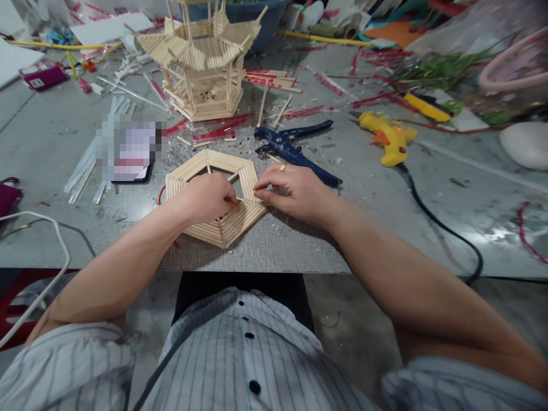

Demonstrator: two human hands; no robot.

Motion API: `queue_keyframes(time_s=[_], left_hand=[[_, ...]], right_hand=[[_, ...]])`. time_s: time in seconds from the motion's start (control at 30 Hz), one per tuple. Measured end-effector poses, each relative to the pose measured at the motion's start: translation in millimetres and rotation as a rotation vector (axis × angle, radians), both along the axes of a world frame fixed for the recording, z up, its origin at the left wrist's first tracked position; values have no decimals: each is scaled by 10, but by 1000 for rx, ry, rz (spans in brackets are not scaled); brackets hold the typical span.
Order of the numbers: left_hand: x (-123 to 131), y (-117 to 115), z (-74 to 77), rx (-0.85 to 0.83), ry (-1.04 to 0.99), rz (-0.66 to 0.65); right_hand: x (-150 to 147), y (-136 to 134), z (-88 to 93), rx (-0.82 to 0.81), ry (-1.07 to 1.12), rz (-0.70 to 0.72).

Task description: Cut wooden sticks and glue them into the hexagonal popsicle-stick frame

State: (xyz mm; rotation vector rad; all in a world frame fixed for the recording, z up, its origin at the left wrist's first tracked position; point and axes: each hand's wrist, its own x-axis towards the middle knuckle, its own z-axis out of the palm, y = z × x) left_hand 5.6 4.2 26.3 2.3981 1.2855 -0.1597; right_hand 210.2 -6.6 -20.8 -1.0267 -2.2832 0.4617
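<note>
The left hand (204, 197) curls over a flat hexagonal frame (234, 221) of pale, ridged wooden sticks, fingertips bunched at its inner edge. The right hand (295, 191) has thumb and forefinger nearly meeting at the nearest corner; I cannot tell whether either pinches anything. Blue-handled cutters (286, 147) lie just beyond.

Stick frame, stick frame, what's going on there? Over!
Left hand over six-sided stick frame. Right hand at frame's right corner. Frame on table. Blue cutter close beyond right hand.
</note>
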Motion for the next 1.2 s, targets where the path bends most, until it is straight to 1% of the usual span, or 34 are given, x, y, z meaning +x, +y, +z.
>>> queue_keyframes(time_s=[0.33, 0.57, 0.7, 0.83, 0.93, 1.0, 1.07, 1.2], left_hand=[[-6, -8, 18, 13, 42, -36], [-8, -8, -30, 54, 31, -8], [-1, -9, -45, 74, 31, -14], [6, -10, -56, 60, 21, -11], [4, -5, -58, 45, 0, 1], [-2, 2, -44, 14, -40, 25], [-12, 8, -15, -30, -101, 76], [-40, 11, 54, -101, -264, 218]], right_hand=[[5, 0, 3, -4, -37, 10], [-6, -16, 21, 13, -63, 26], [3, -19, 18, 10, -69, 40], [-7, -22, 7, -14, -79, 62], [-6, -22, 28, -32, -88, 43], [31, -11, 71, -42, -90, -19], [115, 19, 127, -42, -100, -144], [371, 129, 185, -52, -195, -525]])
